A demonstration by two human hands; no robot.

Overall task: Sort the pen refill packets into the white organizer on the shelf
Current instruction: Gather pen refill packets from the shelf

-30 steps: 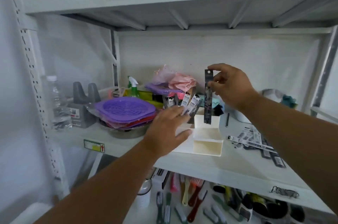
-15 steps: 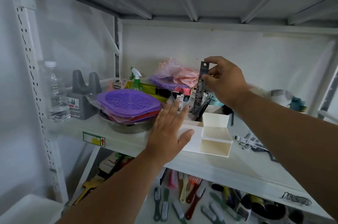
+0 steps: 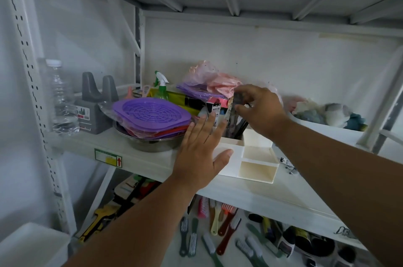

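Right grip (image 3: 259,109) pinches one refill packet (image 3: 234,111) over the organizer (image 3: 257,157).

Hands at the white organizer (image 3: 257,157) on the shelf (image 3: 152,164)

The left hand (image 3: 202,153) lies flat, fingers straight, against the organizer's left side near the shelf's front edge; the right hand (image 3: 259,109) pinches a dark refill packet (image 3: 234,111) standing in its rear compartment.

hands (image 3: 201,153): 2 | white organizer (image 3: 257,161): 1 | bottle (image 3: 62,100): 1

Shelf edge label (image 3: 108,158): red up-arrow sign, txt too small to read; packet print illegible.
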